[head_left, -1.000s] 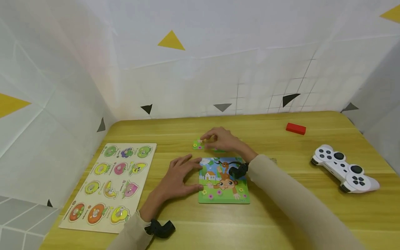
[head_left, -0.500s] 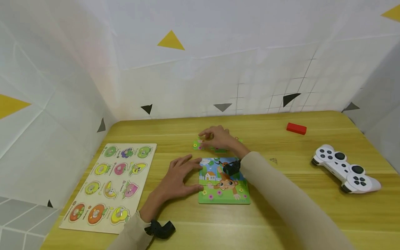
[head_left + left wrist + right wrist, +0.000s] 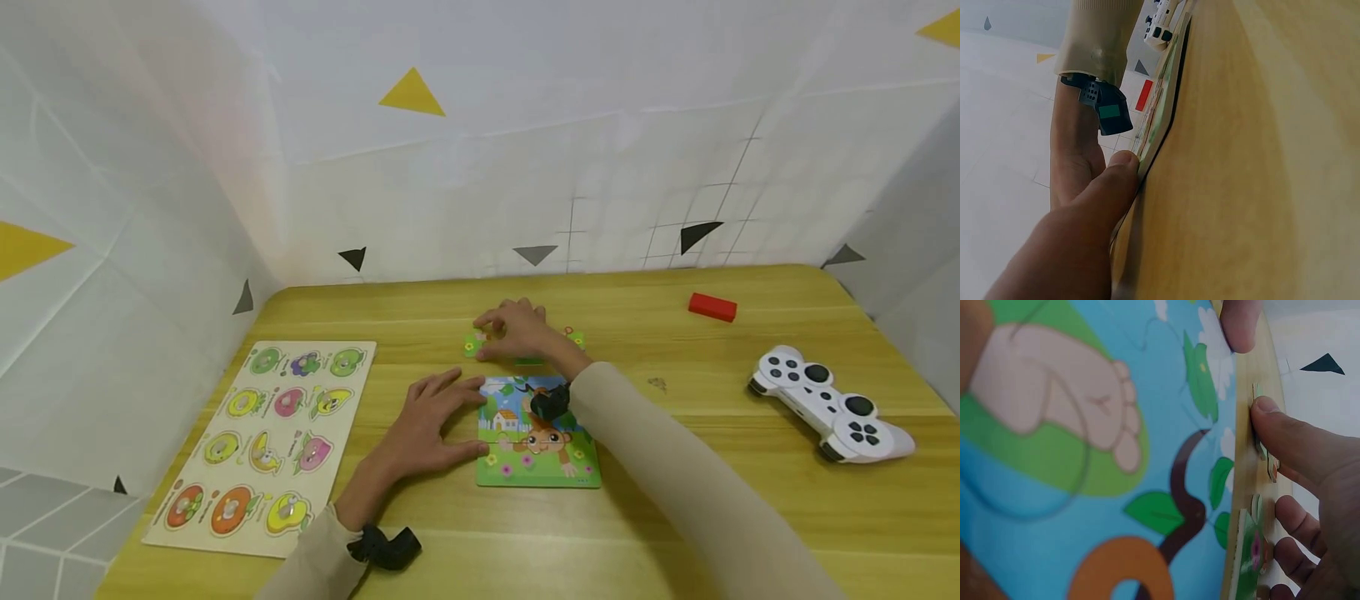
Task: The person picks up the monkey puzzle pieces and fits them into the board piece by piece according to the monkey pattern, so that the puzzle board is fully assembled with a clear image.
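A square jigsaw puzzle board with a monkey, a house and flowers lies at the table's middle. My left hand rests beside it, thumb and fingertips touching its left edge; the left wrist view shows the thumb against that edge. Beyond the board, my right hand bends its thumb and index finger around a loose green puzzle piece, pinching it at its edges. In the right wrist view the thumb touches a thin piece. More loose pieces lie under and beside this hand, partly hidden.
A wooden fruit peg puzzle lies at the left. On the right are a white game controller and, further back, a red block. White sheeting with triangles hangs behind the table.
My right hand has moved slightly left, its thumb and index finger coming around the leftmost loose piece. The left hand and the board have stayed in place.
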{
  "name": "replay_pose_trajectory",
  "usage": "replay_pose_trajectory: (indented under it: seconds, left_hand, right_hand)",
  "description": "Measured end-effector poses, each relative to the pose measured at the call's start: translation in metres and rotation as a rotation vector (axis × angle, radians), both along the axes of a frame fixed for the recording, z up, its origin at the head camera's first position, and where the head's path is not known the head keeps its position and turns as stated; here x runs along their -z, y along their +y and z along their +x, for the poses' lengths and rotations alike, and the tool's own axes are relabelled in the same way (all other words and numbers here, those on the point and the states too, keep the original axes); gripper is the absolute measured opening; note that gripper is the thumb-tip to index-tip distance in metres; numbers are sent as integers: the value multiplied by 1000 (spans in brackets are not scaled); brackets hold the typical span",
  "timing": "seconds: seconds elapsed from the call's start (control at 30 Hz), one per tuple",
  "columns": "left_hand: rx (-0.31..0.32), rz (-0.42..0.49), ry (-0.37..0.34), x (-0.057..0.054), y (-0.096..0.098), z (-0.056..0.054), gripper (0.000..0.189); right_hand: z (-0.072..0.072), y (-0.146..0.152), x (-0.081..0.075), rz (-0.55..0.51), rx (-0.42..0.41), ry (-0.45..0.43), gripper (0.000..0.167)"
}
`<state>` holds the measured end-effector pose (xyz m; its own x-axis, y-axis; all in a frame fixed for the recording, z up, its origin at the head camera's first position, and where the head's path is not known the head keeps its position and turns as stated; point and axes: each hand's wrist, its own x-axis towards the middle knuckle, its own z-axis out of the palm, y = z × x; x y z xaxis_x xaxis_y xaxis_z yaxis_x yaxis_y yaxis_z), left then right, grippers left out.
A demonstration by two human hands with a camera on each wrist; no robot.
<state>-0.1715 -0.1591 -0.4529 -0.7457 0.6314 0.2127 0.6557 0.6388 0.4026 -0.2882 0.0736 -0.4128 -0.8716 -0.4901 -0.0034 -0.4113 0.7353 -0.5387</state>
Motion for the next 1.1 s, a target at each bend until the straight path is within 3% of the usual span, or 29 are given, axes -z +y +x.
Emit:
replay_pose_trajectory:
  seconds: [0.2,0.57,1.1]
  left_hand:
    - [0,2,-9,-1,0,0,62]
    - [4,2,1,-1,0,-1,62]
    - [2,10,17,0,0,-2,62]
  right_hand:
    - [-2,-1,1,12,5,-5,58]
    - [-3,-1,-4,-51,-96,56,57]
    - [-3,3,-11,82,-179,49,57]
